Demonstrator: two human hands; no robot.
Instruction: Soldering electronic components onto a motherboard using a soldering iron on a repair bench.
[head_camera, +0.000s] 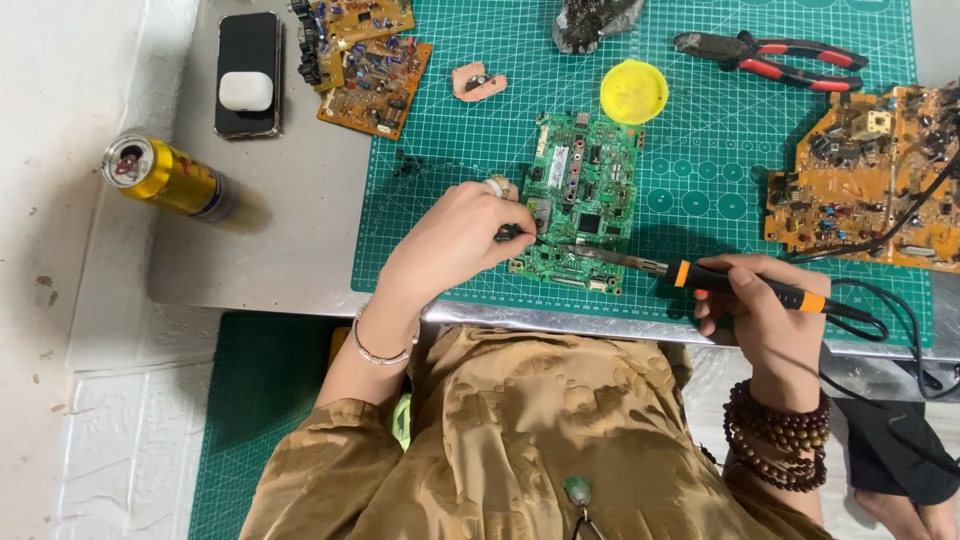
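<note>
Can (170, 177): gold and blue drink tin, opened, lying on its side on the grey table, far left.
Phone (248, 72): black, flat on the table top left, with a white rounded case (246, 90) resting on it.
Small boards (365, 60): two orange circuit boards, overlapping, at the mat's top-left corner.
Mat (700, 190): green cutting mat with a white grid and printed circles; it carries the work.
Left hand (452, 240): closed in a pinch on a small dark part or tool at the green board's left edge; what it is cannot be told.
Green board (580, 200): at mat centre, lying flat, bearing a white rectangular label near its upper left.
Lid (634, 91): yellow, round, just above the green board.
Iron (700, 275): orange-and-black soldering iron, tip touching the board's lower left near the left fingers.
Right hand (765, 310): wrapped around the iron's handle, below the mat's edge.
Cutters (775, 58): red-and-black handles, top right.
Large board (865, 175): orange, populated, far right, a black cable crossing it.
Progress: judged mid-work; the green board keeps most of its components, and loose dark bits (405, 160) lie left of it.
</note>
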